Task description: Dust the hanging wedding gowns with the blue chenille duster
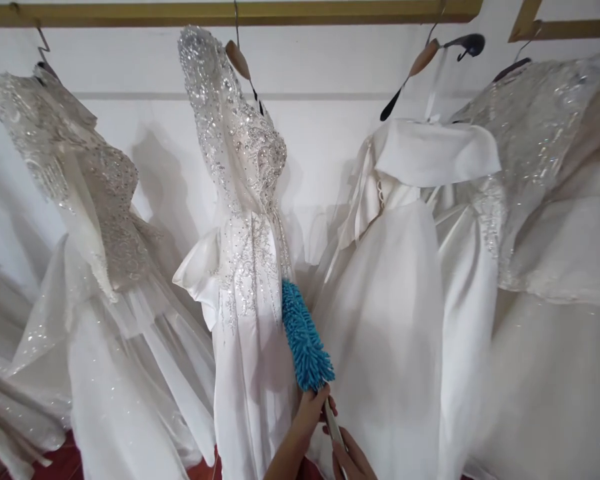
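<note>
A white wall (325, 67) backs the room, with a gold rail (330, 13) along its top and red floor (70, 460) showing at the lower left. The gowns hang by hooks, seemingly so that their long skirts fall straight and keep their shape. Toward the rail's left end is a sequined gown (125, 333); the beaded gown (247, 260) hangs near the middle, its hanger (237, 59) turned almost edge-on; the plain gown (395, 300) is near the right end, on a tilted hanger (423, 59). Close to the left corner of a second rail (580, 29) hangs a lace gown (535, 160), overlapping its neighbour. The blue duster (305, 337) is between the beaded gown and the plain one, slanting up to the left, its tip at the beaded gown's right edge below the waist; whether it presses the cloth I cannot tell. The left hand (313, 407) is curled round the handle right under the fluffy head, probably to steer the tip closely. The right hand (350, 459) closes round the same handle lower down, partly cut off by the bottom of the view; a grip there would steady the far end. Holding it by the handle leaves the soft strands free toward the beads.
</note>
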The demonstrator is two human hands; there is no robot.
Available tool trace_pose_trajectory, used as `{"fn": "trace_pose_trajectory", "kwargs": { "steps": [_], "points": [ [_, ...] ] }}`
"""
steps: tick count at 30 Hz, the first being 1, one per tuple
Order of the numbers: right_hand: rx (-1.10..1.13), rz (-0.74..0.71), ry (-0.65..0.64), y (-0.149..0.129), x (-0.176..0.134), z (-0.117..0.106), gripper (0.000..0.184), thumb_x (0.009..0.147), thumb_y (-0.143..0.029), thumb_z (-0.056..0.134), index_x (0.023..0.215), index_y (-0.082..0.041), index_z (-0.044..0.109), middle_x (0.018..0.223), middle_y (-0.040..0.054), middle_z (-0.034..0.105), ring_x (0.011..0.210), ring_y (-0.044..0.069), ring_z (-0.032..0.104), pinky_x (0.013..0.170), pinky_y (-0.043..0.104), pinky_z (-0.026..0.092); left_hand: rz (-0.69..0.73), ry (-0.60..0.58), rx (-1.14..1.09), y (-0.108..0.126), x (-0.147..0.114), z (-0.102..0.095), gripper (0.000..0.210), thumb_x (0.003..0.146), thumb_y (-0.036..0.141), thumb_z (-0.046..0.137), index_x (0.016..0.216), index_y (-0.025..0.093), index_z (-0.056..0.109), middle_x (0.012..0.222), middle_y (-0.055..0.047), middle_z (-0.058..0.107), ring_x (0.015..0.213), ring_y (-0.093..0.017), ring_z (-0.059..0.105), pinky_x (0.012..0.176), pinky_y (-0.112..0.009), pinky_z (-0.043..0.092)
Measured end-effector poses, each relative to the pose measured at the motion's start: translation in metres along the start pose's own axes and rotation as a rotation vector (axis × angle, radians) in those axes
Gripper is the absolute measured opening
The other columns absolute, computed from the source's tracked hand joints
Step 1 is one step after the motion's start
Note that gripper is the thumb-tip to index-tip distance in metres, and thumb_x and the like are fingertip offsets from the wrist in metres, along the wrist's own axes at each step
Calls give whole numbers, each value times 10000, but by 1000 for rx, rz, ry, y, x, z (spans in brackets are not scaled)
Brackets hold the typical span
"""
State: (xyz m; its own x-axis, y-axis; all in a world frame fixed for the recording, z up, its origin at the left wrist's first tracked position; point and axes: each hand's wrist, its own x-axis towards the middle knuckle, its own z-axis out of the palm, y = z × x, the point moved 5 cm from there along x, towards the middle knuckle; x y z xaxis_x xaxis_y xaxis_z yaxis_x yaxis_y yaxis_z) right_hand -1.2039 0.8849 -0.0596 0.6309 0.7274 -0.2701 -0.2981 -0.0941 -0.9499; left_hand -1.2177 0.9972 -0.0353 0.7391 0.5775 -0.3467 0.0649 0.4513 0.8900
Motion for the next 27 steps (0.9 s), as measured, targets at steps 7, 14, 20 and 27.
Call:
{"fn": "trace_pose_trajectory", "kwargs": {
  "steps": [7,14,20,27],
  "points": [
    [109,6,45,-32,-24,32,630,654,-604,641,1151,-233,526,567,-46,599,362,85,481,280,171,356,123,-83,42,66,-38,-1,468,622,614,618,751,181,492,592,30,545,483,-84,474,439,-214,291],
    [133,16,-32,-11,-27,47,582,717,-608,568,1117,-196,475,442,-122,447,300,39,324,245,121,250,81,-40,51,35,-36,-14,476,622,629,590,764,193,465,562,55,517,418,-65,412,394,-209,239],
    [-16,115,15,44,-17,30,605,638,-683,537,998,-199,486,369,-133,436,267,52,323,287,157,217,-10,-2,51,-30,-21,-28,491,579,656,583,681,187,484,517,52,502,399,-72,405,422,-228,276],
    [-68,120,-10,60,-17,22,509,559,-689,563,713,-207,500,280,-117,377,268,53,294,317,183,218,-110,44,13,-82,-10,-39,447,576,616,600,654,187,506,527,33,538,433,-92,458,450,-234,313]
  ]
}}
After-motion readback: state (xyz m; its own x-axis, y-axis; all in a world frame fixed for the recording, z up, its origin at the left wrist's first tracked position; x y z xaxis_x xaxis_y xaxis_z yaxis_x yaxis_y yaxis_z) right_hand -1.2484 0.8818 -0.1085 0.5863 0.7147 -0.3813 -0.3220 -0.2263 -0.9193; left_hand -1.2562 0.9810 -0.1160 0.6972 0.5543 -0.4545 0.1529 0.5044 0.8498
